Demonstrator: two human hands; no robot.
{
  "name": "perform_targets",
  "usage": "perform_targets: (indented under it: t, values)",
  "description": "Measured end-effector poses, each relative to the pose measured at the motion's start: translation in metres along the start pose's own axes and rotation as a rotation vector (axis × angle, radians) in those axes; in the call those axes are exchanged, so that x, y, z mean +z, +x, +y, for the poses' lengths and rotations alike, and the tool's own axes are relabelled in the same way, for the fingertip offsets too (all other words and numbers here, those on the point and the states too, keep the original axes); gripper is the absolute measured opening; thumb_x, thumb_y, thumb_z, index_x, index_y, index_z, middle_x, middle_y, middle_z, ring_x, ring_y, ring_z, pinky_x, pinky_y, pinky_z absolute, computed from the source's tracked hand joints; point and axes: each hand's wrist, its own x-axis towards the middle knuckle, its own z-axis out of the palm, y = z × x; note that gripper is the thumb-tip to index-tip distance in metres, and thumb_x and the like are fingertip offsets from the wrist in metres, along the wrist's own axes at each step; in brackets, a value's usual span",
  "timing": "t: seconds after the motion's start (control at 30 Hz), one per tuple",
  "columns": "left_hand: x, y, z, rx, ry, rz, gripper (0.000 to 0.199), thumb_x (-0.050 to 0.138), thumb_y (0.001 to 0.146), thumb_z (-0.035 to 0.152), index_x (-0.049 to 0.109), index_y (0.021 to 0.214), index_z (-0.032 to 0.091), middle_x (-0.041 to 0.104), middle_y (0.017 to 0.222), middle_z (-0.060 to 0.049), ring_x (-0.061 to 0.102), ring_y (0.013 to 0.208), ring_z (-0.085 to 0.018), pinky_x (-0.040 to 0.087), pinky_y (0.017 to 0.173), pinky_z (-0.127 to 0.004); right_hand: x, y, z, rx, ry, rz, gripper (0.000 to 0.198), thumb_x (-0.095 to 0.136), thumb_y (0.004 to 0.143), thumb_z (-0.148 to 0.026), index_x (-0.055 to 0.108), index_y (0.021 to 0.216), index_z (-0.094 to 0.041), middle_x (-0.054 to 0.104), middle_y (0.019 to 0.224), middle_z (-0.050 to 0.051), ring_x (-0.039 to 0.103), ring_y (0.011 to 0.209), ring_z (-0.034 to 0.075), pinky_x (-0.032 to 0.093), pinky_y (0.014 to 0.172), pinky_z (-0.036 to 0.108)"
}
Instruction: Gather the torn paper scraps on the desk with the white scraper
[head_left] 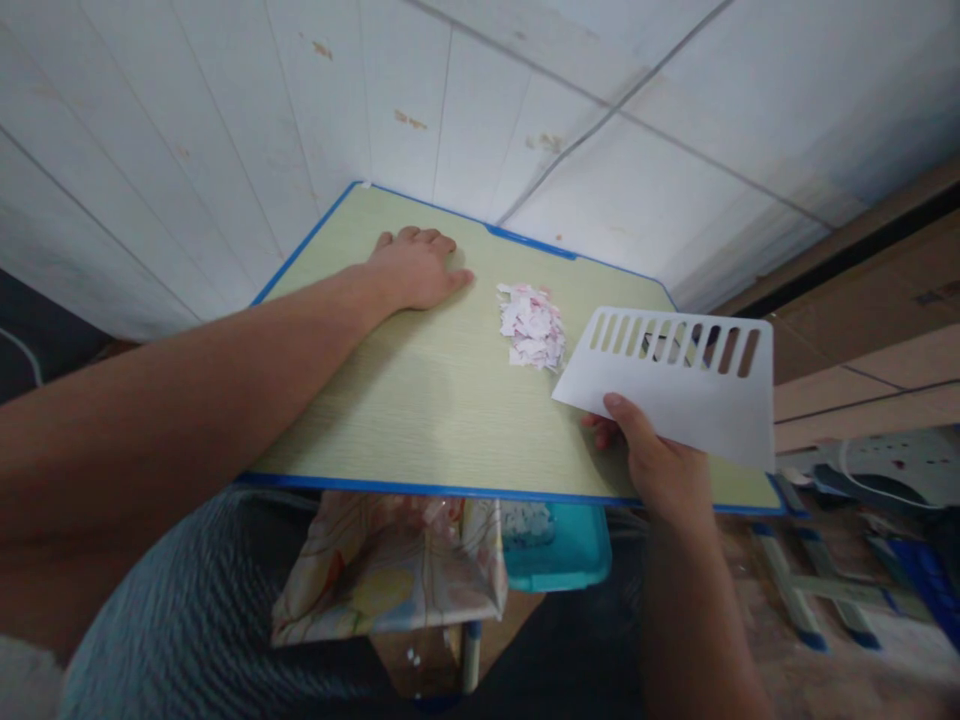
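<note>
My right hand [664,460] grips a white plastic scraper [675,400] by its lower long side, thumb on top and fingers underneath. A row of slots runs along the scraper's far side, and its pointed left corner is close to a small pile of torn paper bits [532,328], white with some pink. My left hand [418,268] rests palm down on the pale yellow table [442,400], left of the pile, with its thumb stretched toward it. Nothing shows in that hand.
Below the table's blue front edge sit a patterned cloth-lined container [397,605] and a turquoise plastic tub [566,575] with white bits inside. A white wall [405,90] with a grey cable [600,125] stands behind. Cardboard boxes [847,330] are at the right.
</note>
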Motion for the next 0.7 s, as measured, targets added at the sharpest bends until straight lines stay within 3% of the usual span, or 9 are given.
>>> perform_targets:
  t: [0.2,0.3,0.47,0.6,0.7]
  values:
    - [-0.001,0.000,0.001,-0.007,-0.014,-0.007,0.087,0.042,0.116,0.075,0.051,0.187,0.026,0.051,0.192,-0.017,0.041,0.177,-0.049,0.029,0.144,-0.068,0.000,0.000,-0.001,0.014,0.003,-0.021,0.044,0.081,0.103,-0.058,0.079,0.073,-0.027,0.081,0.072,0.005,0.070,0.063,0.025,0.062,0.077,0.043]
    - [-0.002,-0.001,0.001,-0.009,-0.013,-0.007,0.090,0.038,0.115,0.080,0.055,0.184,0.024,0.049,0.193,-0.017,0.040,0.177,-0.048,0.030,0.144,-0.068,-0.001,-0.005,-0.002,0.003,-0.012,-0.047,0.047,0.081,0.103,-0.060,0.078,0.069,-0.028,0.078,0.068,0.004,0.070,0.064,0.025,0.062,0.076,0.042]
    - [-0.005,-0.004,0.004,-0.003,0.003,-0.016,0.088,0.038,0.118,0.073,0.056,0.182,0.015,0.048,0.194,-0.016,0.040,0.176,-0.044,0.031,0.145,-0.066,-0.004,-0.017,0.005,-0.019,-0.095,-0.092,0.049,0.080,0.106,-0.068,0.086,0.076,-0.030,0.078,0.070,0.003,0.075,0.071,0.028,0.063,0.088,0.044]
    - [-0.006,-0.004,0.005,-0.014,0.012,-0.031,0.087,0.041,0.116,0.070,0.053,0.184,0.019,0.047,0.195,-0.017,0.039,0.179,-0.045,0.030,0.145,-0.064,-0.006,-0.021,0.010,-0.032,-0.128,-0.118,0.047,0.081,0.106,-0.070,0.089,0.080,-0.031,0.082,0.077,0.003,0.079,0.080,0.030,0.061,0.102,0.047]
    - [-0.005,-0.002,0.003,-0.012,0.005,-0.024,0.087,0.040,0.115,0.072,0.050,0.187,0.024,0.048,0.194,-0.017,0.038,0.180,-0.046,0.028,0.146,-0.065,-0.005,-0.019,0.010,-0.022,-0.087,-0.116,0.049,0.080,0.108,-0.070,0.087,0.078,-0.031,0.081,0.074,0.003,0.077,0.075,0.029,0.063,0.097,0.047]
